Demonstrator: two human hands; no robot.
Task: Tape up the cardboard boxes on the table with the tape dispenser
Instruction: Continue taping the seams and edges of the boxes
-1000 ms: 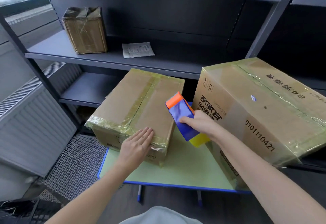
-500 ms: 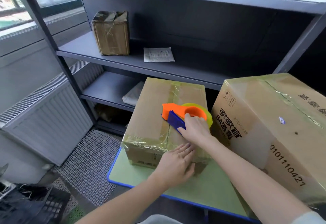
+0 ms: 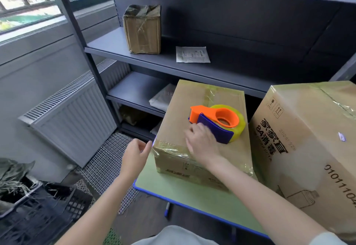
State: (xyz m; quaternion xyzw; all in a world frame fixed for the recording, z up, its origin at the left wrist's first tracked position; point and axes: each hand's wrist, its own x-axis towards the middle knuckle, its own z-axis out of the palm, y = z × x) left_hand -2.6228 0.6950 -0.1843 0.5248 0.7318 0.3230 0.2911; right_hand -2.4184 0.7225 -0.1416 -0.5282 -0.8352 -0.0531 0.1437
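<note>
My right hand [image 3: 202, 144] against the tape dispenser [image 3: 217, 123] lying on the small box [image 3: 192, 100], grip unclear, left hand [image 3: 134, 156] loosely curled, empty, beside its corner

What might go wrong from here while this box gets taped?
The left hand hovers off the small box, so a pull on the tape dispenser held by the right hand might slide the box toward the table edge. The box top already carries wrinkled tape, and a new strip laid over it could crease or fail to stick flat.
</note>
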